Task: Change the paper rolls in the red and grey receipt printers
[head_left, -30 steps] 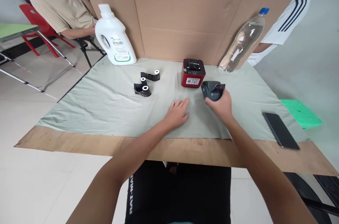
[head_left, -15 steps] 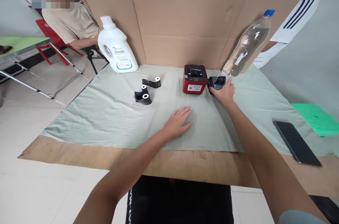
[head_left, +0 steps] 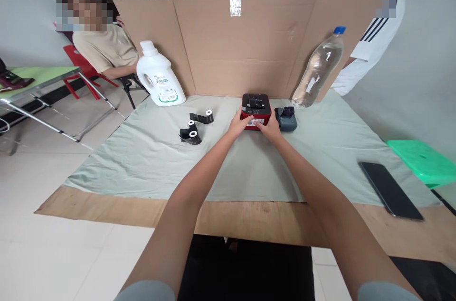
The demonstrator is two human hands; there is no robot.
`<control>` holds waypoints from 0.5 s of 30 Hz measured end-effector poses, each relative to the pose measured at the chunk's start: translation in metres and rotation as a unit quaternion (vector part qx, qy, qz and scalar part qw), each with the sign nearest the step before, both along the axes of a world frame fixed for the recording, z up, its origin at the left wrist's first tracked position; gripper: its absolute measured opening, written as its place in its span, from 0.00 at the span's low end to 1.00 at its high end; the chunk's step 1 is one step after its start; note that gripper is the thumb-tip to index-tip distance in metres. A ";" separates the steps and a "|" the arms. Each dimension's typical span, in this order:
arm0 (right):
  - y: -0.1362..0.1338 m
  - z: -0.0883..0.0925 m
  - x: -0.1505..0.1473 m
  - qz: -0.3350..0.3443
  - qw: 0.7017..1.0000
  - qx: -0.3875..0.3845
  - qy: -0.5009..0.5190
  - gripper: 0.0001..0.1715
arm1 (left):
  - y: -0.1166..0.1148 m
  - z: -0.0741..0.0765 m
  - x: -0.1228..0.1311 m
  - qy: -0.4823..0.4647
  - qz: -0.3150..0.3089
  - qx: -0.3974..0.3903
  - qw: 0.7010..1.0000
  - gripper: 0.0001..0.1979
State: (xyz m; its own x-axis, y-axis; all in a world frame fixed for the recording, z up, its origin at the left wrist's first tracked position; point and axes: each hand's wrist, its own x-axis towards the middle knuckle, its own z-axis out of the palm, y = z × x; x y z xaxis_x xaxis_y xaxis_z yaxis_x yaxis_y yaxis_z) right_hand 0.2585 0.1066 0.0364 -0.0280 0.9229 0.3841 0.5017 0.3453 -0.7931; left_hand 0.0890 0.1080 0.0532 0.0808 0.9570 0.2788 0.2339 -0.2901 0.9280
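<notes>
A red and black label printer [head_left: 256, 105] stands upright on the grey-green cloth, with a white sticker on its front. My left hand [head_left: 239, 123] grips its left side and my right hand [head_left: 270, 127] its right side; both thumbs press on the front by the sticker. Close beside it on the right sits a smaller dark grey printer [head_left: 287, 119] with its top flap raised, touched by neither hand that I can make out. Left of my hands lie small rolls of black ribbon on white cores, one roll [head_left: 202, 117] behind and a pair [head_left: 190, 134] in front.
A cardboard panel [head_left: 245, 44] walls off the table's back. Against it lean a white detergent bottle [head_left: 161, 78] and a water bottle [head_left: 318, 73]. A dark phone [head_left: 390, 190] lies at the right front. One person sits behind at left, another stands at right; a green stool [head_left: 422, 161] is beyond.
My right hand has left the small grey printer and moved left to the red printer. The left hand has moved forward from the cloth onto the red printer. The view has tilted up.
</notes>
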 end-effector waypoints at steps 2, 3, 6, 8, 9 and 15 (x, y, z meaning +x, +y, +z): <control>-0.011 0.003 0.003 -0.011 1.000 0.021 -0.010 0.57 | -0.017 0.003 -0.003 -0.013 -0.004 0.001 1.000 0.32; -0.020 0.005 0.005 -0.013 0.999 0.032 -0.012 0.57 | -0.029 0.004 -0.005 -0.021 -0.009 0.004 1.000 0.34; -0.058 0.009 0.011 0.003 0.997 0.072 -0.008 0.57 | -0.075 0.006 -0.013 -0.034 -0.014 0.014 0.999 0.38; -0.092 0.010 0.011 0.022 0.995 0.098 -0.013 0.55 | -0.111 0.006 -0.018 -0.037 -0.008 0.012 0.999 0.40; -0.109 0.009 0.010 0.026 0.994 0.106 -0.019 0.54 | -0.129 0.006 -0.021 -0.037 -0.011 0.005 0.999 0.40; -0.177 -0.010 -0.003 -0.005 0.996 0.090 -0.015 0.52 | -0.193 -0.002 -0.032 0.050 0.021 -0.007 0.999 0.39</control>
